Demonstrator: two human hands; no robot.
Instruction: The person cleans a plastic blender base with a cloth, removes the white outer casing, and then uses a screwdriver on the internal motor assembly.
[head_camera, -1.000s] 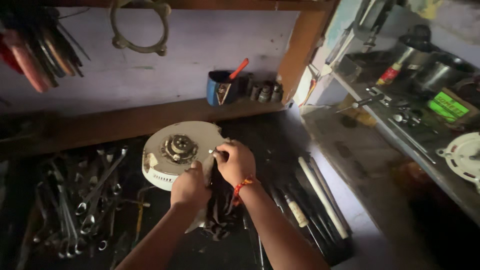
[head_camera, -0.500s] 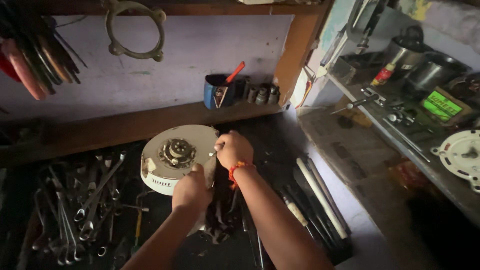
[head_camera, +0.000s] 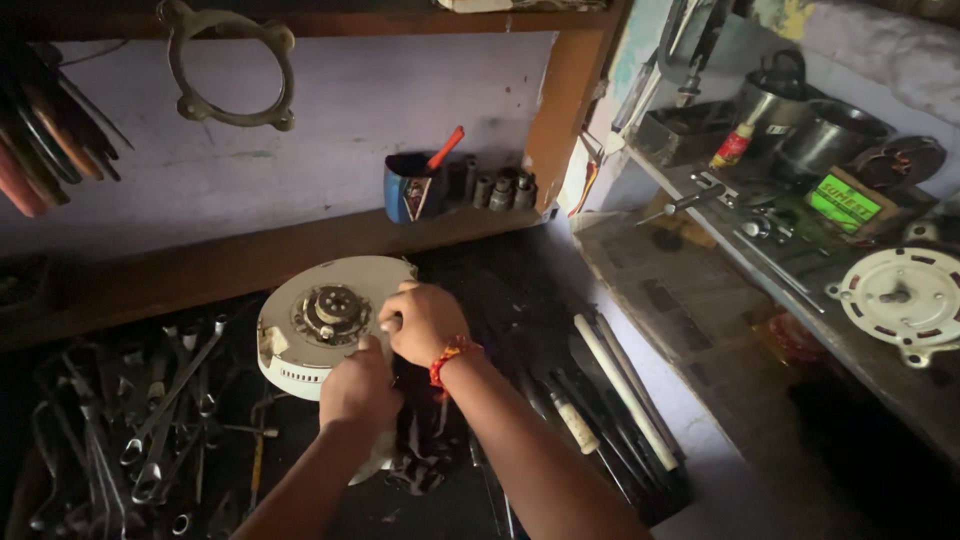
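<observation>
On the far left of the dark desk (head_camera: 520, 300), well away from the fingers, a heap of grey metal spanners (head_camera: 130, 430) is lying loose. Just left of the fingers, a round cream-white motor housing with a brown metal hub at its centre (head_camera: 325, 320) is sitting on the desk, slightly tilted toward the camera. The left hand (head_camera: 360, 390) is pressing against its near rim, its fingers curled shut over what looks like a pale cloth or tool handle; which it is cannot be told. The right hand (head_camera: 425, 322), with a red-orange thread band at the wrist, is resting on the housing's right edge, its fingers closed around a small part hidden beneath them. Judging from this, the step in hand is working at the housing's rim, loosening or prising it. The next move seems to call for steady pressure from the left hand while the right turns or levers. Behind the fingers, a blue cup holding a red-handled tool (head_camera: 415, 185) is standing on the wooden shelf. To the right, long pale rods (head_camera: 625, 390) are lying on the desk.
</observation>
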